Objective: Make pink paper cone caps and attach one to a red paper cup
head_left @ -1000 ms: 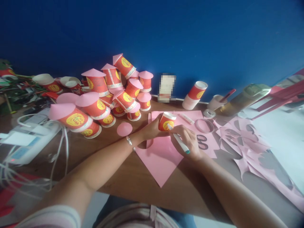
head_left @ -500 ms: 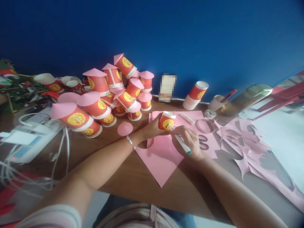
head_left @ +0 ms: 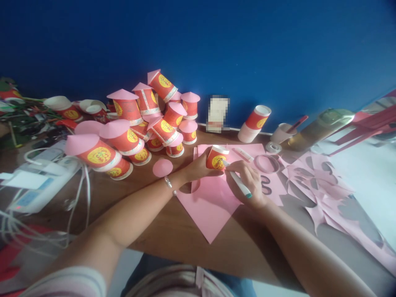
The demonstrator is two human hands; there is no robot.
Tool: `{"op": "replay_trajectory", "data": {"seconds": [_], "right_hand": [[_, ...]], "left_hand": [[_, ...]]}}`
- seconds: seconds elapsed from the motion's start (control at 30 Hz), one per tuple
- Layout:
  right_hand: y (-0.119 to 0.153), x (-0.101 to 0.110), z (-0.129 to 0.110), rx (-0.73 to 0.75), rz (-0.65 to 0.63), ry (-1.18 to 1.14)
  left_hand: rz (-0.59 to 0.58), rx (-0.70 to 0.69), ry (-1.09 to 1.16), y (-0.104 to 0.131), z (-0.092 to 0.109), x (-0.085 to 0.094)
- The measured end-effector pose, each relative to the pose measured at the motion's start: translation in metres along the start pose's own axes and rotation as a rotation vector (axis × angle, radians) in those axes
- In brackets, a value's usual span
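My left hand (head_left: 200, 166) is wrapped round a red paper cup (head_left: 213, 156) with a yellow round emblem and a white rim at the top. Between the fingers of my right hand (head_left: 249, 183) is a white marker (head_left: 240, 184) with a green end. Its tip is at the right side of the cup's emblem; whether it touches I cannot tell. Pink paper sheets (head_left: 213, 210) lie under both hands. Left of my left wrist is a small pink paper cone (head_left: 162, 167) on the wooden table (head_left: 148, 222).
Several red cups with pink cone tops (head_left: 123, 106) are piled at back left. White cables and a power strip (head_left: 34, 185) lie at far left. Stacked cups (head_left: 255, 123), a tape roll (head_left: 274, 147), a bottle (head_left: 320, 128) and pink paper scraps (head_left: 331, 198) are on the right.
My right hand and the marker have shifted slightly right and the tip sits further right along the cup's emblem. The cup in my left hand has barely moved.
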State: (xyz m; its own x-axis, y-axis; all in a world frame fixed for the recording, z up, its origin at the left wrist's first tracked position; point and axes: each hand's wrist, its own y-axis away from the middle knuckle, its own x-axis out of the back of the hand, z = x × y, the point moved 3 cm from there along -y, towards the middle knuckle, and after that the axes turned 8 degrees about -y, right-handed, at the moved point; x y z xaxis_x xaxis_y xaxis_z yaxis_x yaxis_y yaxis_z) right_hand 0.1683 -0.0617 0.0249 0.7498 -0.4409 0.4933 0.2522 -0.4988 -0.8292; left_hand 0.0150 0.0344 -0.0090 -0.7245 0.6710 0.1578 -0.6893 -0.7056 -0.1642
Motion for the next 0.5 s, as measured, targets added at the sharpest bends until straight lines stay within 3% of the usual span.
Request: {"op": "replay_trajectory", "data": {"seconds": [0.5], "right_hand": [[0.0024,-0.0036,0.0019,0.037,-0.023,-0.01]], "left_hand": [[-0.001,0.068,0.031,0.0,0.0076,0.0005]]}}
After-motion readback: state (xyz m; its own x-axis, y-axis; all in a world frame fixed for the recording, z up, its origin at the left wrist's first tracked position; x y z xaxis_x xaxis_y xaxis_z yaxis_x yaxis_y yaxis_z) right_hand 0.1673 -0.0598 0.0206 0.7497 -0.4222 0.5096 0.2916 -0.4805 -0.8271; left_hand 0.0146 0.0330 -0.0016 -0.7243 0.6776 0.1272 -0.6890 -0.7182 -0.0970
